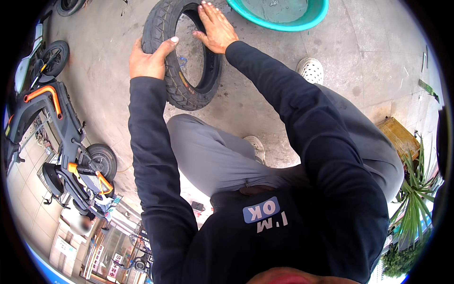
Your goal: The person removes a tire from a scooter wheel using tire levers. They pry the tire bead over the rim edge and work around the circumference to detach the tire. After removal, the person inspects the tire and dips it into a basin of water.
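Note:
A black rubber tyre (pixel 187 97) stands upright on the concrete floor in front of me, with knobbly tread and an open centre. My left hand (pixel 149 59) grips its left side near the top, thumb hooked over the tread. My right hand (pixel 215 28) lies flat with fingers spread against the inner rim on the right side of the tyre. Both forearms are in dark long sleeves. My grey-trousered knees and white perforated shoes (pixel 310 70) sit just behind the tyre.
A teal plastic basin (pixel 309 19) holding water stands just beyond the tyre. Black and orange electric scooters (pixel 66 156) are parked at the left. A yellowish wooden stool (pixel 399 137) and a spiky green plant (pixel 416 199) are at the right.

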Available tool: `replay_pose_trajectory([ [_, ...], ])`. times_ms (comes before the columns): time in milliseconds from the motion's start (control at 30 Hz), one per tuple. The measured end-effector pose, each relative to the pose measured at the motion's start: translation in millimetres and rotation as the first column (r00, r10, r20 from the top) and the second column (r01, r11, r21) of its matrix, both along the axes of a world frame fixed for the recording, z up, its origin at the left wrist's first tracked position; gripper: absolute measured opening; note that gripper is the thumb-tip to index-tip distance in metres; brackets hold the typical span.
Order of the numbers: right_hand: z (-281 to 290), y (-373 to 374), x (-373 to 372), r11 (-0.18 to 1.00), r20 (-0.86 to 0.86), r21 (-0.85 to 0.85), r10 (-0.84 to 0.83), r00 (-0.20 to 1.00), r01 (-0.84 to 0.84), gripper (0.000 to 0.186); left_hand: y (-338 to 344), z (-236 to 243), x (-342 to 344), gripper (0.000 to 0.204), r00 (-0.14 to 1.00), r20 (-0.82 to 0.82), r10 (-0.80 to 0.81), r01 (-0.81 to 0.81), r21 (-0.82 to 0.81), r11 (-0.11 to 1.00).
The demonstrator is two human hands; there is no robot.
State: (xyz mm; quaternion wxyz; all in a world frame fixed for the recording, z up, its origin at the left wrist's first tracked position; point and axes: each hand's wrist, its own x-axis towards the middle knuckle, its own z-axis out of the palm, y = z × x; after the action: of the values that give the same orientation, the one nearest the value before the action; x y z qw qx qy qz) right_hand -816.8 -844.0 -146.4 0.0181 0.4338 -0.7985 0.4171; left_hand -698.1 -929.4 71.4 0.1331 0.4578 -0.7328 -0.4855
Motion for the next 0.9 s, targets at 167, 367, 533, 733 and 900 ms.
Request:
replay_pose_trajectory([
  [167, -50.0, 26.2, 27.9, 0.902, -0.011, 0.322, 0.306, 0.952, -0.287, 0.072, -2.9, 0.6, 2.1, 0.063, 0.998, 0.016, 0.056, -0.056, -0.006, 0.998],
  [367, -47.1, 74.1, 88.7, 0.864, 0.369, 0.282, 0.303, 0.879, -0.416, 0.069, -4.0, 6.2, -14.0, 0.083, 0.983, 0.163, -0.088, 0.097, -0.051, 0.994],
  [533, 16.3, 86.5, 162.4, 0.943, 0.85, 0.025, 0.155, 0.504, -0.332, 0.074, -15.0, -16.0, 3.8, 0.085, 0.99, 0.103, -0.094, 0.115, -0.219, 0.969],
  [733, 173.6, 58.8, 132.0, 0.837, 0.788, -0.467, 0.541, -0.295, 0.286, 0.078, -25.1, -24.2, 29.3, 0.082, 0.993, 0.039, -0.114, 0.119, -0.177, 0.977],
  [900, 174.7, -1.9, 38.1, 0.44, 0.555, -0.684, 0.832, 0.023, 0.582, 0.086, -8.4, -18.6, 30.9, 0.078, 0.995, 0.064, -0.078, 0.092, -0.255, 0.963],
])
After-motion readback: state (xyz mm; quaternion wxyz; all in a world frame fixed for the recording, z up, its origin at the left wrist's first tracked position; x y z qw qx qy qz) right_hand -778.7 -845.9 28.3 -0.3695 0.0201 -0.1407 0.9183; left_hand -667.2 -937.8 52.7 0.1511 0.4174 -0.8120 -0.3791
